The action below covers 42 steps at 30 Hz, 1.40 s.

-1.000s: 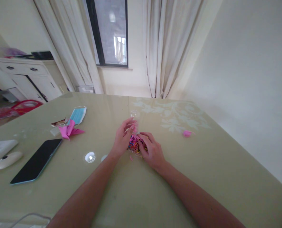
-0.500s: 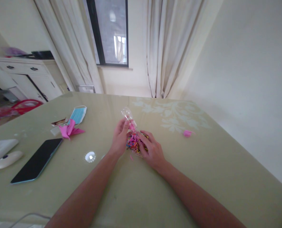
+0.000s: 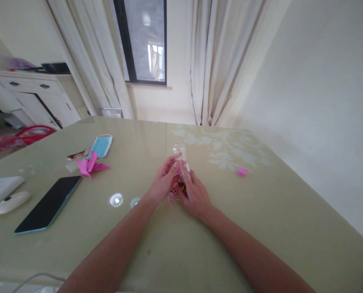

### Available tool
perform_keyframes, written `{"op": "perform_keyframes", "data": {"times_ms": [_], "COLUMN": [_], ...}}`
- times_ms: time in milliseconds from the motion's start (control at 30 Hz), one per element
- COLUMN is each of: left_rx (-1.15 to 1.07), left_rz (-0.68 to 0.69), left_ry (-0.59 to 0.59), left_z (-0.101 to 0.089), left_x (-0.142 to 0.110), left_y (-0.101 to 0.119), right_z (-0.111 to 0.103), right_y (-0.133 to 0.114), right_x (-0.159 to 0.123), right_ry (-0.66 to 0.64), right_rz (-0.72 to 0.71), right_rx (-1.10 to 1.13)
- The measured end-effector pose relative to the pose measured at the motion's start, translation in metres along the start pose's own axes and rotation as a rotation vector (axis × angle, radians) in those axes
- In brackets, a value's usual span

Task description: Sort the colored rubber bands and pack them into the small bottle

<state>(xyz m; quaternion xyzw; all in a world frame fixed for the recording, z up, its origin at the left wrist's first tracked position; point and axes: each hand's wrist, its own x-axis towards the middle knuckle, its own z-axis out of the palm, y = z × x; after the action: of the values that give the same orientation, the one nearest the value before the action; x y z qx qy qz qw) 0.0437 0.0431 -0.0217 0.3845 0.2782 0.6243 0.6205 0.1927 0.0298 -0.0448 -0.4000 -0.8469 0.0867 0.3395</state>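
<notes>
My left hand (image 3: 163,183) and my right hand (image 3: 195,195) meet at the middle of the olive-green table (image 3: 260,211). Both are closed round a small clear plastic tube (image 3: 181,156) that stands up between them, its rounded end on top. A bundle of tiny coloured rubber bands (image 3: 179,186), pink, yellow and orange, is squeezed between my palms at the tube's lower end. Most of the bundle is hidden by my fingers.
A black phone (image 3: 48,203) lies at the left, beside a white mouse (image 3: 12,202). Farther back lie a pink paper scrap (image 3: 91,166) and a blue face mask (image 3: 102,145). A small pink bit (image 3: 241,171) sits at the right. White cabinet and curtains stand beyond.
The tube has swung from leaning left to nearly upright. My right hand has closed in over the rubber bands, which now show far less than before.
</notes>
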Motion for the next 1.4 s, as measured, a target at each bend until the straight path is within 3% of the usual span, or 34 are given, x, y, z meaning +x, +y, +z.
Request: {"op": "perform_keyframes", "data": {"times_ms": [633, 867, 967, 1200, 1400], "left_rx": [-0.065, -0.060, -0.053, -0.041, 0.069], "left_rz": [0.140, 0.075, 0.104, 0.178, 0.266], "left_ry": [0.214, 0.061, 0.067, 0.170, 0.224], "left_z": [-0.012, -0.004, -0.004, -0.012, -0.017], "left_x": [0.011, 0.004, 0.003, 0.011, 0.013], "left_y": [0.006, 0.003, 0.004, 0.008, 0.010], "right_z": [-0.001, 0.001, 0.000, -0.004, -0.005], "right_y": [-0.001, -0.004, -0.005, -0.002, 0.001], "right_x": [0.000, 0.001, 0.002, 0.001, 0.000], "right_ry": [0.001, -0.071, -0.069, 0.006, 0.093], "right_rz": [-0.076, -0.021, -0.026, -0.062, -0.045], "right_rx": [-0.154, -0.266, -0.264, -0.146, 0.169]}}
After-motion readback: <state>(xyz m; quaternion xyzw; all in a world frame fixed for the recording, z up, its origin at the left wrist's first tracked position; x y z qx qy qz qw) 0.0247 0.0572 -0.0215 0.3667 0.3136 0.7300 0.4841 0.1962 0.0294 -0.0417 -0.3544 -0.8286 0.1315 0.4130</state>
